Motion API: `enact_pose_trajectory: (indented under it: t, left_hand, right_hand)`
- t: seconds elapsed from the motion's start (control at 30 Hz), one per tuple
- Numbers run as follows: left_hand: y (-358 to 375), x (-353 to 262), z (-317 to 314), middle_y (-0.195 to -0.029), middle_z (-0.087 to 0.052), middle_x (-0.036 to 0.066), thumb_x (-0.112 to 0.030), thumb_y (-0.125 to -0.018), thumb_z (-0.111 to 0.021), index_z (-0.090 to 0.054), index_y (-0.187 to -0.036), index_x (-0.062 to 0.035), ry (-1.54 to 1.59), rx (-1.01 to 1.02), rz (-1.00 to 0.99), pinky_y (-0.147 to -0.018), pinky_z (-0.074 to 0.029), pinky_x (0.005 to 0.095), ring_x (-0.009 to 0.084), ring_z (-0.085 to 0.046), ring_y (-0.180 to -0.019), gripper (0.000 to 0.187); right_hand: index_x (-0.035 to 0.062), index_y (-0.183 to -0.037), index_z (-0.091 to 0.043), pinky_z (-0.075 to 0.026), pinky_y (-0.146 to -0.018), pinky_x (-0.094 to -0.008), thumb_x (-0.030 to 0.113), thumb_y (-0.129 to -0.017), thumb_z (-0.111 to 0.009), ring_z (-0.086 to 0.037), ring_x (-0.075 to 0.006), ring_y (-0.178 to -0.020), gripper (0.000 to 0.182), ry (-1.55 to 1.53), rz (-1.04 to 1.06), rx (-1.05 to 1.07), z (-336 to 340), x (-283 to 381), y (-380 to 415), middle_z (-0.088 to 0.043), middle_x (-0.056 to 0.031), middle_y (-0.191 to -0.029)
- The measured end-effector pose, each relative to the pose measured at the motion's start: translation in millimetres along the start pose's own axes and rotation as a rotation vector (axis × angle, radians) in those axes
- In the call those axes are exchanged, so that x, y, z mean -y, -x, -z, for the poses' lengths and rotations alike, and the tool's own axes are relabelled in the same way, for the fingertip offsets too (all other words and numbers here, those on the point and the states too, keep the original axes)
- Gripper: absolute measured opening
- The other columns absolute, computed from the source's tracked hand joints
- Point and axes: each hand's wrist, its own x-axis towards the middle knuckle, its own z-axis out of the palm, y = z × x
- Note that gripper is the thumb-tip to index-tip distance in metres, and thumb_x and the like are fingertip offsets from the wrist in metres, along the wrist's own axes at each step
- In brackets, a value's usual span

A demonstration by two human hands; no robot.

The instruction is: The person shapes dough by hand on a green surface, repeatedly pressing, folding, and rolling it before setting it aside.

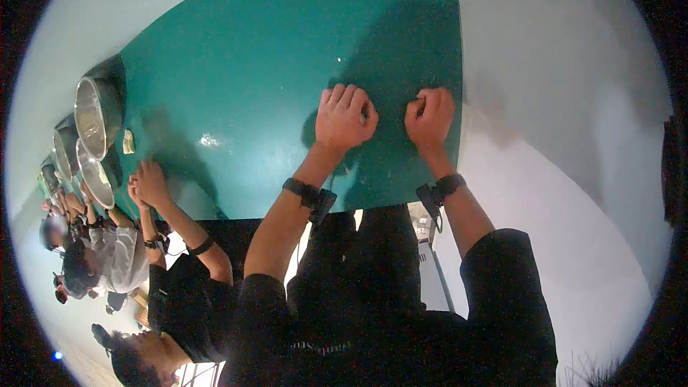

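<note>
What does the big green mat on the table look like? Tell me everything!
The green mat is a large, flat, teal sheet with a smooth, slightly shiny surface, like rubber or plastic, lying on a pale table. Its edges look straight. Faint pale specks dot it, and a bright glare spot shows near its left part. The person's left hand and right hand rest on it, fingers curled. A co-worker's hands touch its near edge, and metal bowls stand along its left side.
</note>
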Motion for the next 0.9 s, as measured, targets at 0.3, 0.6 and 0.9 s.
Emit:
enact_pose_trajectory:
  t: [0.3, 0.6, 0.9]
  left_hand:
    - [-27, 27, -6, -0.081, -0.062, 0.009, -0.008, -0.079, -0.067, -0.061, -0.081, -0.0109, 0.097, -0.118, 0.041, -0.071, -0.046, 0.0448, 0.0323, -0.060, -0.079, 0.007]
    - [4, 14, 23, -0.081, -0.069, 0.008, -0.017, -0.089, -0.068, -0.068, -0.086, -0.0103, -0.004, -0.075, 0.169, -0.075, -0.053, 0.0452, 0.0329, -0.066, -0.079, 0.008]
    - [38, -15, 61, -0.094, -0.065, 0.014, -0.020, -0.092, -0.070, -0.061, -0.088, -0.0062, 0.005, 0.156, 0.386, -0.073, -0.050, 0.0483, 0.0348, -0.064, -0.094, 0.017]
  right_hand:
    - [0.0083, -0.094, -0.056, -0.044, -0.073, -0.0506, 0.006, -0.081, -0.063, -0.055, -0.0375, -0.085, 0.015, -0.057, -0.038, -0.003, 9, 9, -3, -0.053, -0.0141, -0.090]
    - [0.0094, -0.096, -0.055, -0.045, -0.078, -0.0517, 0.012, -0.083, -0.065, -0.056, -0.0374, -0.089, 0.016, 0.007, 0.030, -0.031, 0, 0, 5, -0.054, -0.0132, -0.091]
    - [0.0101, -0.100, -0.055, -0.046, -0.079, -0.0532, 0.013, -0.082, -0.068, -0.057, -0.0378, -0.091, 0.022, 0.004, 0.012, -0.012, -1, -5, 6, -0.056, -0.0135, -0.094]
